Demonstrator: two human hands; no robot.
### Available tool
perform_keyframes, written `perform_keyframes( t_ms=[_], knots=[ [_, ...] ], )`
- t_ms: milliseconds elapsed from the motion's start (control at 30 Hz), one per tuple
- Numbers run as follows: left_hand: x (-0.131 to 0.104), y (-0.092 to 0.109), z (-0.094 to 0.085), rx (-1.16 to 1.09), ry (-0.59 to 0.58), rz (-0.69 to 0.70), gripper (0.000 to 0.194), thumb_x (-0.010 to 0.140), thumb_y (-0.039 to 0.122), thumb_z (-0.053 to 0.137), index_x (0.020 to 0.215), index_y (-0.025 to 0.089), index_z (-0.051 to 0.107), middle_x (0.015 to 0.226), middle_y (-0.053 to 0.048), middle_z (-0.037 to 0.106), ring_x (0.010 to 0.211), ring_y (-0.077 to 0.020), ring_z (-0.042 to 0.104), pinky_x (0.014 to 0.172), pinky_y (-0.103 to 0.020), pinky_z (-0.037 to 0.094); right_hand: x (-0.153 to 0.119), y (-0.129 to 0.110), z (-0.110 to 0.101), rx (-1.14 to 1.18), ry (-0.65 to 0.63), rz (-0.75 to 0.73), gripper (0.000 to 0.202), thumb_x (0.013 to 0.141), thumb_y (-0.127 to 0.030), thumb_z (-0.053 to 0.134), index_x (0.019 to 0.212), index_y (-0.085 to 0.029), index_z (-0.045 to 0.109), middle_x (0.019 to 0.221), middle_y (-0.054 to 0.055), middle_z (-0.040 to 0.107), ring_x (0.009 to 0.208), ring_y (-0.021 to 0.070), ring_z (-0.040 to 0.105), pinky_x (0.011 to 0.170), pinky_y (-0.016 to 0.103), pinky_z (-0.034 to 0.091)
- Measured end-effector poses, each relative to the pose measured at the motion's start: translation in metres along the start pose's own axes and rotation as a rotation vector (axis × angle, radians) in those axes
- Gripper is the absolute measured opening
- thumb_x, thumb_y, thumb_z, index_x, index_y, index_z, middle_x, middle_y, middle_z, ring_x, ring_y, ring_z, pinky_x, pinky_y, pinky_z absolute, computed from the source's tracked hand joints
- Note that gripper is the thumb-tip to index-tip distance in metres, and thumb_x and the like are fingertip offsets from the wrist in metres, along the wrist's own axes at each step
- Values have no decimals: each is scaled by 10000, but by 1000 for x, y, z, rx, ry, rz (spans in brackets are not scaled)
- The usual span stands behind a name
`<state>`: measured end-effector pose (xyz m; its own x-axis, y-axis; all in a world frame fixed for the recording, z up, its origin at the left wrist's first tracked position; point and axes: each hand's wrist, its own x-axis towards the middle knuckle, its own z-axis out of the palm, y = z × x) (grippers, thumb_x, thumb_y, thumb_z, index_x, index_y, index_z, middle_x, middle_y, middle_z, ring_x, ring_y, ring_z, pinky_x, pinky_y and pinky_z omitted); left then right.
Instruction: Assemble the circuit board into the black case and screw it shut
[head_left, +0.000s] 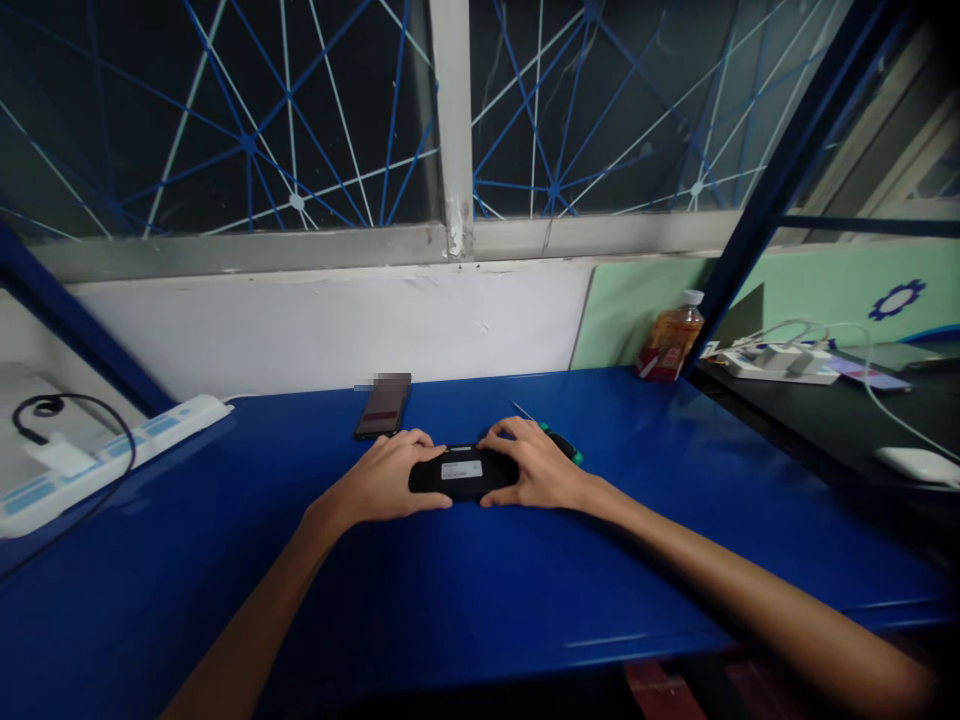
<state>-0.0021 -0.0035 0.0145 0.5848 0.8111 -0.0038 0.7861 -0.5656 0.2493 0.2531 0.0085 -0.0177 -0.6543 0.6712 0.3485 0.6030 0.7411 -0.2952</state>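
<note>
A flat black device [464, 472] with a white label on its upper face lies at the middle of the blue table [465, 580]. My left hand [390, 475] grips its left end, thumb along the near edge and fingers at the far edge. At the right end my right hand [532, 467] holds it the same way. Just behind my right hand is a screwdriver [564, 444] with a green and black handle, its thin shaft pointing away to the left. A dark phone [384, 405] lies beyond my left hand.
A white power strip [112, 465] with a black cable runs along the left side. At the back right stands a bottle [675, 335] of amber drink. Farther right, a black table [825, 420] holds another power strip, cables and a white charger [919, 465].
</note>
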Motion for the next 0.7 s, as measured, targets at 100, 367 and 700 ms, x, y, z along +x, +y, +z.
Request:
perform_keyframes(
  t_ms=[100, 367, 700],
  knots=[
    [0, 1, 1, 9, -4, -8, 642, 732, 635, 590, 1283, 309, 548, 1189, -77, 553, 1045, -304, 535, 878, -423, 377, 2, 1, 1, 45, -1, 30, 659, 625, -542, 767, 1143, -174, 594, 1096, 102, 554, 999, 258, 507, 857, 390, 409],
    [2, -2, 1, -15, -28, -12, 624, 738, 613, 594, 1280, 309, 553, 1205, -80, 542, 1061, -313, 515, 902, -443, 360, 2, 3, 3, 79, 8, 41, 648, 584, -527, 794, 1104, -193, 598, 1082, 83, 554, 990, 253, 513, 853, 394, 408],
    [2, -4, 2, -32, -14, 7, 619, 764, 628, 565, 1288, 299, 553, 1216, -88, 539, 1057, -304, 508, 904, -432, 368, -2, 3, 4, -6, 28, -16, 621, 681, -555, 723, 1177, -194, 630, 1146, 99, 566, 1046, 260, 516, 937, 422, 371]
  ],
)
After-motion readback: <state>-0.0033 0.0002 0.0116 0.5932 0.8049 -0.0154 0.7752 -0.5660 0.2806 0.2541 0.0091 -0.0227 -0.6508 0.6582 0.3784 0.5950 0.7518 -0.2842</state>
